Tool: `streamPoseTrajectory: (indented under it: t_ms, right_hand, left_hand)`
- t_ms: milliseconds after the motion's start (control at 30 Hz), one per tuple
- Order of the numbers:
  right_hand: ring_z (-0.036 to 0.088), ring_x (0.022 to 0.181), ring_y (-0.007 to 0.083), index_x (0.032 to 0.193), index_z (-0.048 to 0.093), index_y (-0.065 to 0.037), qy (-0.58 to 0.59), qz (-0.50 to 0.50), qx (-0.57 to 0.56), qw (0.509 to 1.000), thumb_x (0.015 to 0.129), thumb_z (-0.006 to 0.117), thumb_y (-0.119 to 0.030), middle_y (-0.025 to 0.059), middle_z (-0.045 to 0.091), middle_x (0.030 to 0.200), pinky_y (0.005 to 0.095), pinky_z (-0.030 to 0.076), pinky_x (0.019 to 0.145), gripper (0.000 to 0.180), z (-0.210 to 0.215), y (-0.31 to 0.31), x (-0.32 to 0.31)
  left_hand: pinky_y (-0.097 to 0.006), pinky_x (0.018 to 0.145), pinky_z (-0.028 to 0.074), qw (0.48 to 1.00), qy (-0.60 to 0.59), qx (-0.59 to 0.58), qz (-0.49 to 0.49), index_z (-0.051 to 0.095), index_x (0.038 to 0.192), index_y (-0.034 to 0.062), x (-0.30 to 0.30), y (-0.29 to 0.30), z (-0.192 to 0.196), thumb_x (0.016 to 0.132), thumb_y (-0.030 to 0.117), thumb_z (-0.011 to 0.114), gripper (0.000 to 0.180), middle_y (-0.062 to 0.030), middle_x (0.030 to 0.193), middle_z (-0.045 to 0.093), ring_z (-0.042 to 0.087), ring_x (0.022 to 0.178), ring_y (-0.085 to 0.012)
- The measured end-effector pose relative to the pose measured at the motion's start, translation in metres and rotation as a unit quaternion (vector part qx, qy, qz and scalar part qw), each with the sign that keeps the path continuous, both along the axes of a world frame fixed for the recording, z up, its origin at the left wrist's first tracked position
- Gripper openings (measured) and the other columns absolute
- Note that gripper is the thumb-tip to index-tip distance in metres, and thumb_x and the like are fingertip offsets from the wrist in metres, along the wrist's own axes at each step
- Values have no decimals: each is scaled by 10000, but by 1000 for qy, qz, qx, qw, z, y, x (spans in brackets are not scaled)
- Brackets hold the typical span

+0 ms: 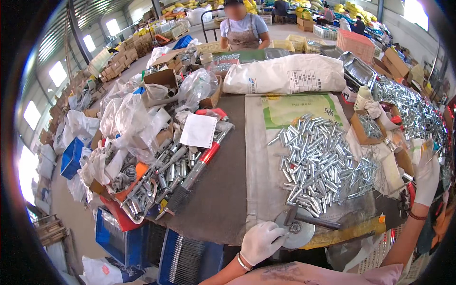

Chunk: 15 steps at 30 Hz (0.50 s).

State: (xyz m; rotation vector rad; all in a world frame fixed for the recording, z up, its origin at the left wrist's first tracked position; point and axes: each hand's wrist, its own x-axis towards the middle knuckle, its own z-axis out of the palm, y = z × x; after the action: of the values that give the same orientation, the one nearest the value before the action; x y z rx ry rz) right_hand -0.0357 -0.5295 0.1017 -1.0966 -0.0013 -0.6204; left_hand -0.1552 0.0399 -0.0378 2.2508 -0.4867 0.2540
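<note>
My left hand (262, 241), in a white glove, rests at the table's near edge. Its fingers are curled together against the rim of a round metal disc (304, 239); what they hold, if anything, is hidden. Across the disc lies a hammer (317, 220), its dark handle pointing right. At the far right my right hand (427, 178), also gloved, reaches up past the boxes with fingers stretched out, nothing clearly in them. A heap of silvery metal anchor bolts (316, 164) spreads over a flattened white woven sack (260, 156) between the hands.
Sleeves, rods and plastic bags (137, 114) crowd the table's left. A rolled white sack (285, 73) lies across the back. On the right stand a small carton of parts (368, 128) and another bolt heap (408, 107). Blue crates (187, 259) sit below; a person (244, 31) faces me.
</note>
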Motion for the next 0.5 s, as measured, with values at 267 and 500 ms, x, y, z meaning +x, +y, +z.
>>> streamPoseTrajectory:
  t_ms: [267,500]
  right_hand:
    - [578,1269,184,1378,582,21,157,-209,-498,827,1116,518,-148,76,602,1342,340,469,1060,319,-43,45,-13]
    - [601,1199,132,1369,593,8,66,-127,-183,973,1108,544,-169,44,612,1221,286,490,1004,319,-43,103,-15]
  left_hand:
    - [-437,712,550,1000,-14,-10,-2,765,967,129,1,2,-1,852,197,796,137,-83,890,669,672,819,-314]
    - [-432,709,546,1000,2,-4,2,770,981,137,1,0,0,845,199,805,153,-82,884,670,670,818,-313]
